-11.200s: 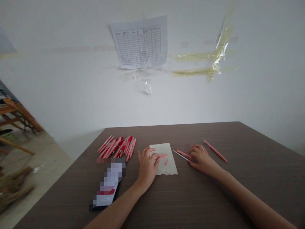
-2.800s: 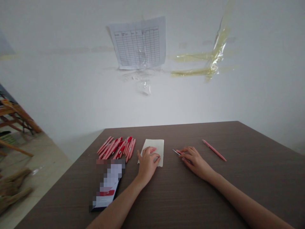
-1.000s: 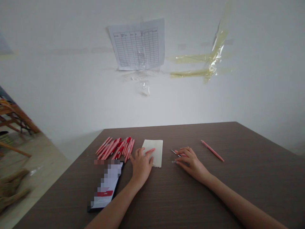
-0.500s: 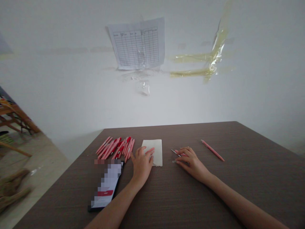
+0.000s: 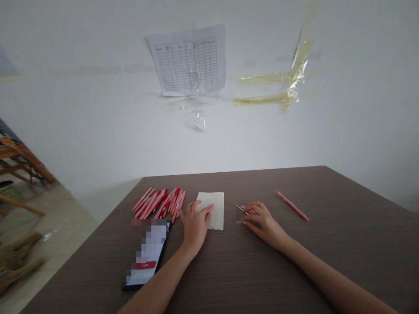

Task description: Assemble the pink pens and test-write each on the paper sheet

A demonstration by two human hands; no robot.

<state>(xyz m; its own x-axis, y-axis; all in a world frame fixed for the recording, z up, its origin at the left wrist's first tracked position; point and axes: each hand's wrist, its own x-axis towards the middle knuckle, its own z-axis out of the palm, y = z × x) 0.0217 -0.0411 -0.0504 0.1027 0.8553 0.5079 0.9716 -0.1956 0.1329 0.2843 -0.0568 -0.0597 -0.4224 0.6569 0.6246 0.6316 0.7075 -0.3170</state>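
My left hand [image 5: 195,224] rests at the left edge of a small cream sheet of paper [image 5: 216,218]. Between its thumb and forefinger is a short pink pen piece [image 5: 209,206], partly covered by the fingers. To the right, my right hand [image 5: 263,222] lies low on the table with its fingers apart, over loose pen parts. A thin refill [image 5: 239,207] pokes out from beneath the fingers, beside a partly hidden pink part. A small clear piece [image 5: 240,222] is at the thumb tip. Farther right lies one whole pink pen [image 5: 292,206].
A pile of pink and red pens [image 5: 159,204] is at the back left. In front of it a phone [image 5: 149,253], partly blurred out, lies near my left forearm. The brown table [image 5: 229,270] meets a white wall with a taped printed sheet [image 5: 193,61].
The paper and the pink piece sit very slightly farther right in view. Both hands keep nearly the same pose, and the pen parts under the right hand look unchanged.
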